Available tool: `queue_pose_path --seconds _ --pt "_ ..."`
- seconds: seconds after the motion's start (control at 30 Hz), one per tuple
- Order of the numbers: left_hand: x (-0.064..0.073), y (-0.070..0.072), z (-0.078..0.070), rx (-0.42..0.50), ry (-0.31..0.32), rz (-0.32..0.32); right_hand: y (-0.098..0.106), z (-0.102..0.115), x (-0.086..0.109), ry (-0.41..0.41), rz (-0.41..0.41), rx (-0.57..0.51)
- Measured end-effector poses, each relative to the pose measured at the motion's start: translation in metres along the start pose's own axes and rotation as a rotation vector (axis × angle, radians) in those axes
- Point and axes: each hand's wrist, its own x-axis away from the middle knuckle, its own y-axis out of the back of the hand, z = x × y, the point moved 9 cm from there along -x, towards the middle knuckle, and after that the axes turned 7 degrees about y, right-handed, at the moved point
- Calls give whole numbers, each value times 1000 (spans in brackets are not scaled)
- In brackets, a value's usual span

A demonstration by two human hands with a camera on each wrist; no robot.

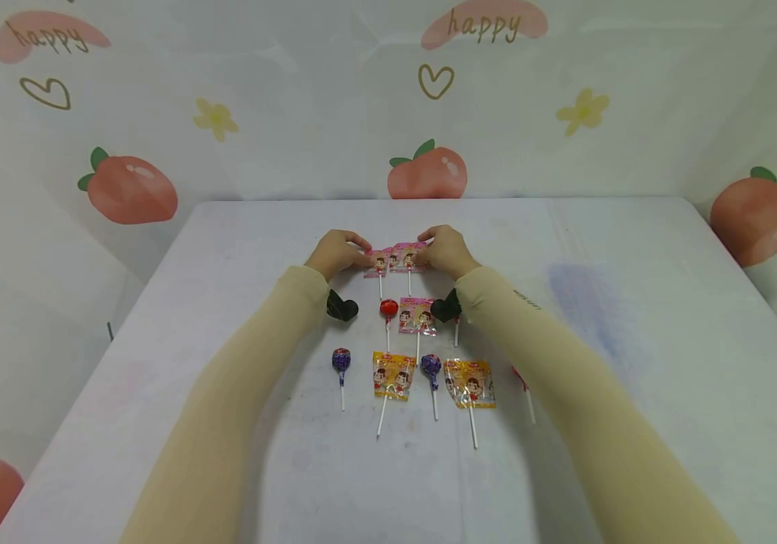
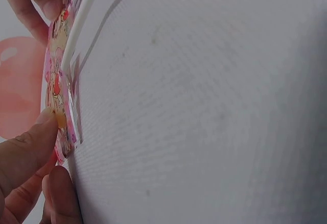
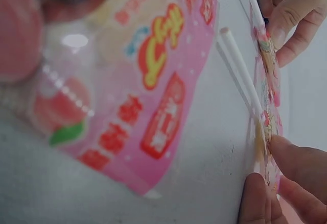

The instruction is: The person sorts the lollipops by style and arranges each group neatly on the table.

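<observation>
Near the far side of the table, two lollipops in flat pink wrappers lie side by side, their white sticks pointing toward me. My left hand [image 1: 339,254] pinches the edge of the left pink-wrapped lollipop [image 1: 377,262]; its thumb [image 2: 31,145] presses on the wrapper's face in the left wrist view. With thumb and fingers, my right hand [image 1: 449,251] pinches the outer edge of the right pink-wrapped lollipop [image 1: 405,257]. The two wrappers meet or overlap between the hands. A third pink-wrapped lollipop [image 1: 417,316] lies closer to me, and its wrapper fills much of the right wrist view.
Nearer me lie a red lollipop [image 1: 389,308], purple lollipops [image 1: 341,360] [image 1: 432,366] and yellow-wrapped lollipops [image 1: 393,375] [image 1: 471,383]. A red-topped lollipop [image 1: 525,389] is partly hidden by the right sleeve [image 1: 551,363]. Another stick [image 1: 457,332] shows below the right wrist. A printed curtain [image 1: 320,98] hangs behind the white table [image 1: 225,249].
</observation>
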Motion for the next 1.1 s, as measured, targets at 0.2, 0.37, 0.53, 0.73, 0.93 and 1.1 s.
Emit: queue_pose_path --seconds 0.2,0.37,0.53,0.73,0.93,1.1 --pt "-1 -1 0 5 -3 -1 -1 0 0 -6 12 16" --pt "-1 -1 0 13 4 0 -1 -1 -2 -12 16 36" --pt "0 -1 0 18 5 1 -2 -1 -3 -18 22 48" --pt "0 -1 1 15 6 2 -3 -1 -5 -22 31 63" --pt "0 0 1 21 13 2 -2 -2 -5 -27 28 71" --pt "-2 -1 1 7 13 5 -2 -4 -5 -33 37 71"
